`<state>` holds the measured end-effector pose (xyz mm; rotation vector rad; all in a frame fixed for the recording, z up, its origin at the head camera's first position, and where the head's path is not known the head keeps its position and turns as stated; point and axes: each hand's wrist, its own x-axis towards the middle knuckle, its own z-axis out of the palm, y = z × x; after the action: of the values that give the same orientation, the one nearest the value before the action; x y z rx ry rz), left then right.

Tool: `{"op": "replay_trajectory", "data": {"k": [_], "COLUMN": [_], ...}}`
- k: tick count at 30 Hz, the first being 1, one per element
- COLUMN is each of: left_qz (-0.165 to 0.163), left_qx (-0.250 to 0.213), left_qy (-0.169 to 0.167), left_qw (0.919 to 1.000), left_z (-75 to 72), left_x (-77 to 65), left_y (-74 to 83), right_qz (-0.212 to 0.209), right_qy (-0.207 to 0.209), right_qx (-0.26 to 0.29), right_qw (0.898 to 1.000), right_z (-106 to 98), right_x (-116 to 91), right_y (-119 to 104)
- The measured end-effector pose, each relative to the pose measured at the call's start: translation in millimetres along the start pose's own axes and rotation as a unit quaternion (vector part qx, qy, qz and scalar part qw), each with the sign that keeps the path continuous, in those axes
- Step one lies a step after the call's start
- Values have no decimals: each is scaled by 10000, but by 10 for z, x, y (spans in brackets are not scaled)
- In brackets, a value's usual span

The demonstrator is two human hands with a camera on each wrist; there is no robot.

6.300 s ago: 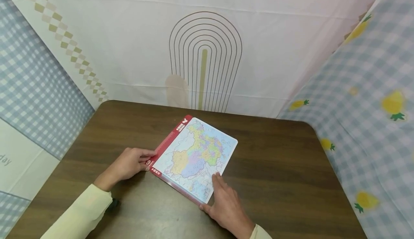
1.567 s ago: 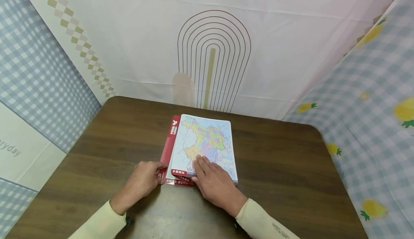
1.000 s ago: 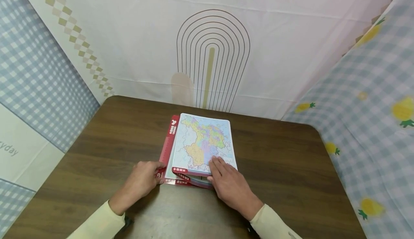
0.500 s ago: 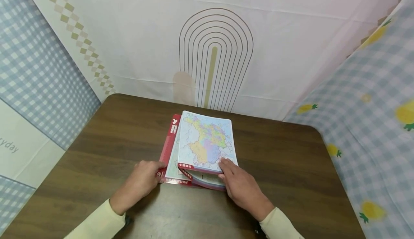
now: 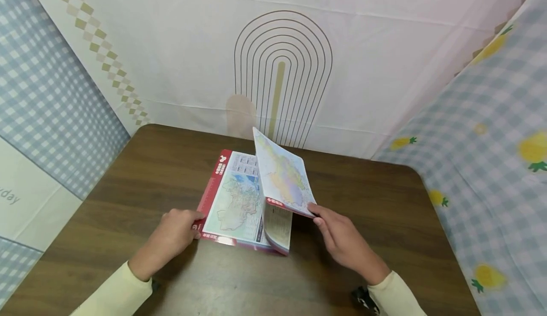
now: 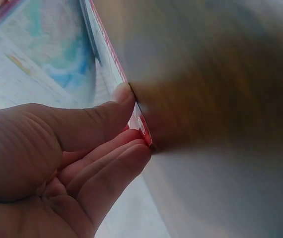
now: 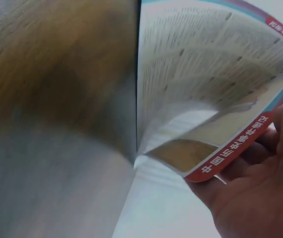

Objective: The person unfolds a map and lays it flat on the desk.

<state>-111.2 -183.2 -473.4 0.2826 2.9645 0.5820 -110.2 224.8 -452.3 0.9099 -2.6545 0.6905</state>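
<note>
A folding map (image 5: 237, 206) with a red border lies partly unfolded on the table. Its upper panel (image 5: 284, 178), printed with a pastel-coloured map, is raised and tilted, and a curved panel (image 5: 278, 225) stands beneath it. My left hand (image 5: 168, 240) pinches the lower left red corner; in the left wrist view the thumb is on one face of that corner (image 6: 142, 126), fingers on the other. With thumb and fingers my right hand (image 5: 346, 242) holds the raised panel's right edge. The right wrist view shows a text-covered panel (image 7: 196, 64) and a red-edged corner (image 7: 201, 174) at the right fingers.
The brown wooden table (image 5: 376, 211) has rounded far corners. Behind it hangs a white cloth (image 5: 179, 45) with an arch print. Blue checked cloths hang at the left (image 5: 51, 69) and right (image 5: 461, 187). A dark strap (image 5: 365, 299) sits at the right cuff.
The upper panel, lying nearly flat before, has been lifted and tilted, uncovering the map sheet at the left. My right hand has moved right with its edge; my left hand shifted slightly left.
</note>
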Motion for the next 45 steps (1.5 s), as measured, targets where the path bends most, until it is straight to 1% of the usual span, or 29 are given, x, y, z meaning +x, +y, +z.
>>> {"op": "replay_trajectory", "data": {"k": [3,8,12,17,23,27,30,34,37,40,42,45], "left_qz": [-12,-181,-308,-345,-434,-503,-477,-398,-394,-469,-547,-632], "left_qx": [10,-14,15,136,258,392,480,568,601,614,616,611], "left_qy": [25,-70,-62,83,-21,-63,-42,28,71,79,59,10], "left_qw": [10000,9998,9995,9993,9987,9979,9977,9976,9974,9970,9966,9961], "left_z": [-41,-93,-130,-185,-269,-320,-361,-417,-451,-478,-493,-508], "left_x": [-29,-64,-112,-193,-286,-318,-333,-335,-315,-299,-294,-291], "left_y": [-78,-181,-302,-483,-644,-746,-832,-949,-1029,-1087,-1106,-1132], "right_qz": [82,169,148,345,663,690,857,1354,1538,1382,1146,852], "right_qy": [66,234,428,544,661,755,583,-21,-292,-280,-229,-298], "right_qx": [185,324,189,-214,-979,-1414,-1634,-1691,-1670,-1761,-1885,-2095], "right_qw": [9998,9991,9988,9977,9908,9847,9811,9763,9735,9742,9751,9736], "right_z": [-117,-297,-420,-507,-561,-611,-649,-668,-633,-561,-507,-446], "right_x": [-77,-266,-434,-640,-841,-923,-1009,-1120,-1204,-1298,-1356,-1420], "right_y": [60,129,156,204,235,280,338,412,485,562,612,674]}}
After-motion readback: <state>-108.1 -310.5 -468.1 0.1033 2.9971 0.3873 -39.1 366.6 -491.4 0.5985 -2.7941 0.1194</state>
